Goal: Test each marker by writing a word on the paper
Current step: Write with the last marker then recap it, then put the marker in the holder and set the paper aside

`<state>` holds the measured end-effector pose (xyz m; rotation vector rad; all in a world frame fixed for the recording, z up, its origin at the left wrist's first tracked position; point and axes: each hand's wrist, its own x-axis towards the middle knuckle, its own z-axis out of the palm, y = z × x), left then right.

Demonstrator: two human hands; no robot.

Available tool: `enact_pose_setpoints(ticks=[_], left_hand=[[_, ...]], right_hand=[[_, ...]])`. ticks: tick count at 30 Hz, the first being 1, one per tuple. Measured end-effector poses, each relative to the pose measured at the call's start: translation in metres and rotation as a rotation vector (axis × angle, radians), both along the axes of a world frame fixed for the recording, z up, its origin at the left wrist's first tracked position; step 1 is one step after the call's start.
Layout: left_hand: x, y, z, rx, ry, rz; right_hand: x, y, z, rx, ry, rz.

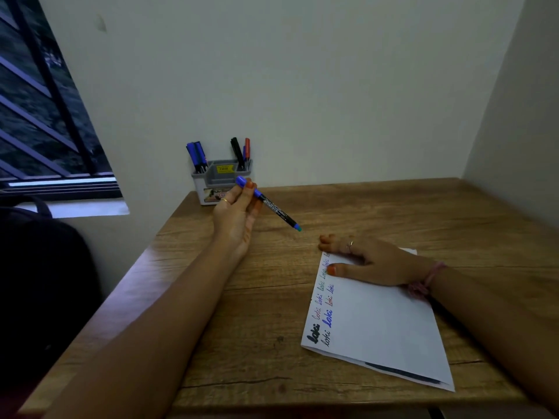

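Capped marker up, paper pinned down

Our left hand (pixel 237 219) pinches the blue marker (pixel 268 203) at 11 o'clock, near the holder (pixel 221 181); it could slip. At 3 o'clock our right hand (pixel 369 260) lies flat on the paper (pixel 378 322), which may smudge fresh words.

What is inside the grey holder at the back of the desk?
The grey holder has two blue markers in its left compartment, and a black marker and red marker in its right. The middle looks empty; the walls hide the markers' lower ends.
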<state>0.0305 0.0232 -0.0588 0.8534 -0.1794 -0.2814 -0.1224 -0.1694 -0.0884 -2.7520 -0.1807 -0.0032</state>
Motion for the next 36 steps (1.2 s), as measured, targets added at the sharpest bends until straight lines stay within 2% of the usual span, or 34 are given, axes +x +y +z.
enact_pose_setpoints(ticks=[4, 14, 22, 29, 36], left_hand=[[0.013, 0.002, 0.011, -0.018, -0.016, 0.083], [0.09, -0.007, 0.076, 0.02, -0.193, 0.48], [0.133, -0.038, 0.056, 0.409, -0.341, 0.644], [0.153, -0.054, 0.033, 0.844, -0.494, 0.558], [0.161, -0.049, 0.012, 0.887, -0.475, 0.576]], right_hand=[[0.0, 0.001, 0.001, -0.014, 0.008, 0.0], [0.008, -0.006, -0.003, -0.02, 0.012, 0.053], [0.012, -0.01, -0.004, -0.018, 0.037, 0.085], [0.015, -0.015, -0.007, -0.014, 0.047, 0.107], [0.015, -0.016, -0.009, 0.009, 0.046, 0.109]])
